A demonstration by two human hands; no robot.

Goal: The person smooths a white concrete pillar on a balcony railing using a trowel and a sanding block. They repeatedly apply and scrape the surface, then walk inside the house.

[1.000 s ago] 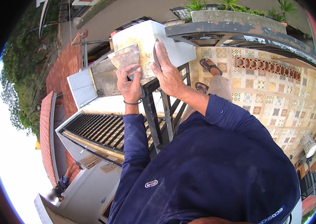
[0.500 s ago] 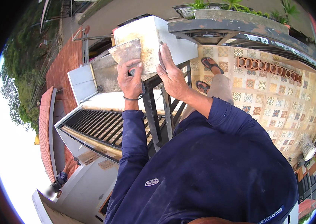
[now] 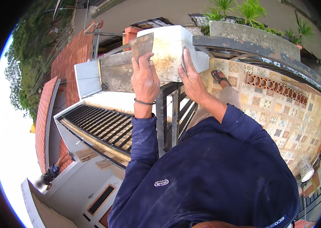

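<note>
My left hand (image 3: 145, 78) is closed on a scraper with a wide, worn metal blade (image 3: 141, 45), held against the left part of the white, stained pillar top (image 3: 166, 57). My right hand (image 3: 191, 79) is at the pillar's right side, fingers extended upward along a thin, dark flat tool (image 3: 183, 57), seen edge-on and gripped against them by the thumb. Below both hands stands a black metal railing post (image 3: 162, 114).
A black grille (image 3: 99, 125) lies left, a metal rail (image 3: 263, 53) and planter (image 3: 255, 41) upper right. Patterned tiles (image 3: 266, 106) below carry a row of clay blocks (image 3: 276, 89) and a bucket (image 3: 304, 169). Another person (image 3: 48, 174) is at the lower left.
My left hand has turned to show more of its back, and its scraper blade is more upright. Both hands appear slightly further right as the view has shifted.
</note>
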